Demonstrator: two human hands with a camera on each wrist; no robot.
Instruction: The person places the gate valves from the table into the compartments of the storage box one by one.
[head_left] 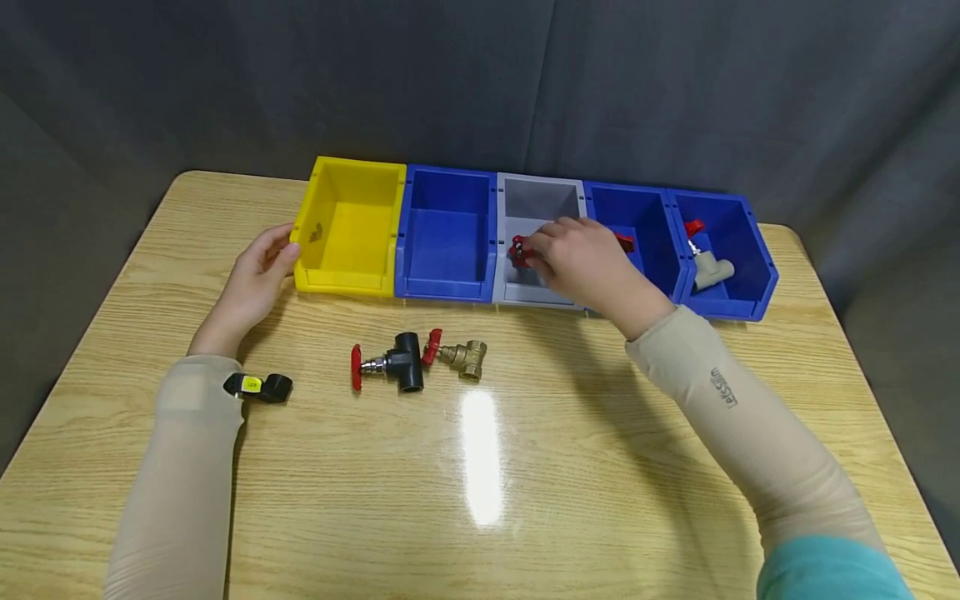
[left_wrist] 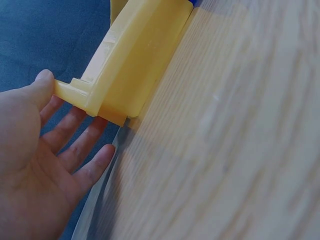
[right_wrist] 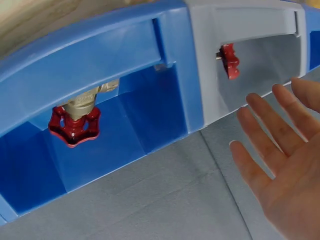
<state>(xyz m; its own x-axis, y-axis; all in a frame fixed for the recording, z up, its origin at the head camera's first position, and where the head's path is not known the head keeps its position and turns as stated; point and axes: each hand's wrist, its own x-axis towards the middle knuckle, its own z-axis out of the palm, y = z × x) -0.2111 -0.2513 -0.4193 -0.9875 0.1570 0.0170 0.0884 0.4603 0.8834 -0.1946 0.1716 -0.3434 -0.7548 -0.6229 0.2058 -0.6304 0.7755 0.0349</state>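
My left hand [head_left: 251,287] grips the left rim of the yellow bin [head_left: 362,229], thumb on top and fingers below it in the left wrist view. Over the grey bin [head_left: 542,196] is my right hand [head_left: 588,262]; the right wrist view shows its fingers spread and nearly straight, holding nothing. A valve with a red handwheel [right_wrist: 230,61] lies in the grey bin, apart from those fingers; the bin wall hides its body. On the table lie a black tee-shaped valve [head_left: 405,362] and a brass valve [head_left: 470,358], each with a red handwheel.
Beside the grey bin, one blue bin [head_left: 450,237] stands left. To the right, a blue bin [right_wrist: 182,95] holds a brass valve [right_wrist: 82,105] with a red handwheel; the end blue bin [head_left: 738,242] holds a beige valve [head_left: 711,271]. A dark curtain [head_left: 480,83] hangs behind the table [head_left: 337,500].
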